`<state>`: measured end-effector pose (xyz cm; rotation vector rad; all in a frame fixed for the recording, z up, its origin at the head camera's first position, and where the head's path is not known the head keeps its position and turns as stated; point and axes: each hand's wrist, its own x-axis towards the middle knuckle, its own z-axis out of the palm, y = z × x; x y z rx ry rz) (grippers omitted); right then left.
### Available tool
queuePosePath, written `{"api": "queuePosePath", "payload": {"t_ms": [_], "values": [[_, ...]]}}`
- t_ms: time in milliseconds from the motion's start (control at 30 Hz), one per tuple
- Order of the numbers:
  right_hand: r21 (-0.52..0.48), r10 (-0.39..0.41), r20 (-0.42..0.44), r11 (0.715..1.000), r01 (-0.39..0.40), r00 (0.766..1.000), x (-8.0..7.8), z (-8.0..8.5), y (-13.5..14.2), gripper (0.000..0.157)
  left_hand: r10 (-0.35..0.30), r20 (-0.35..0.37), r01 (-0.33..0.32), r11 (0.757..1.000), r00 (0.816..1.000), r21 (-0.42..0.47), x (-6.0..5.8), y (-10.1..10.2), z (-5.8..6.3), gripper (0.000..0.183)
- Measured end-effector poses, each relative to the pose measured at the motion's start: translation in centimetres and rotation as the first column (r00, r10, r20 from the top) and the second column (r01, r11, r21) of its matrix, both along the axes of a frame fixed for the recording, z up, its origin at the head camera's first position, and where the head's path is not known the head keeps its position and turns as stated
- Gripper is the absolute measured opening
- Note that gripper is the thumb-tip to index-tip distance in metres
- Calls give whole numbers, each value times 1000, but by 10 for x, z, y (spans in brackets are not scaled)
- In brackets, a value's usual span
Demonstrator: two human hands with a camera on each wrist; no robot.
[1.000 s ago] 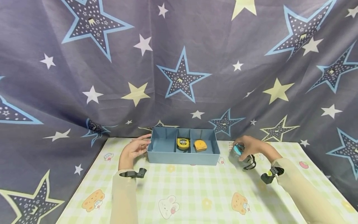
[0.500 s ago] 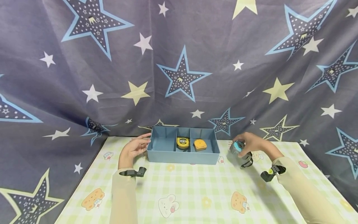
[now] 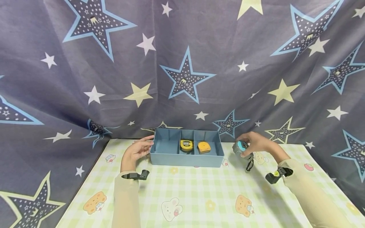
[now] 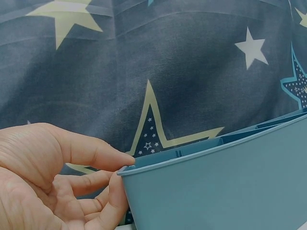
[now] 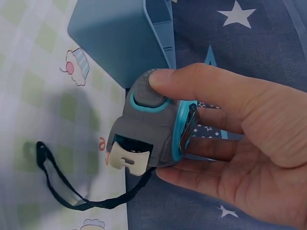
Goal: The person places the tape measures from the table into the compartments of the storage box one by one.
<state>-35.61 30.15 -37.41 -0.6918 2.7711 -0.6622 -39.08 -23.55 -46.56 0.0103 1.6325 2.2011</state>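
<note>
Cannot read the button [image 5: 147, 93] of the grey-and-turquoise tape measure [image 5: 148, 124] or, from the head view, the label [image 3: 186, 143] on the yellow tape measure [image 3: 186, 146], too small there. Cannot see most fingertips of the right hand [image 5: 259, 124], hidden behind the held tape measure. Lose the left hand [image 4: 48, 165] past its wrist view's left edge, the cream sleeves [image 3: 125, 199] below the head view. Get only one end of the blue divided storage box [image 5: 112, 40] in the right wrist view
</note>
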Motion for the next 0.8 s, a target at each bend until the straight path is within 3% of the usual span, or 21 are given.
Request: {"api": "queuePosePath", "payload": {"t_ms": [300,600,800], "values": [[-22,8,51,1000,-7,999,4,12,-5,75,4,0,-4,1000,1000,2,-1,0,-3,65],[-76,17,62,997,-12,998,8,26,-11,75,-19,8,18,1000,1000,20,8,2,12,67],[-106,21,55,994,-15,998,8,36,-16,77,-33,9,33,999,999,17,8,0,13,67]]}}
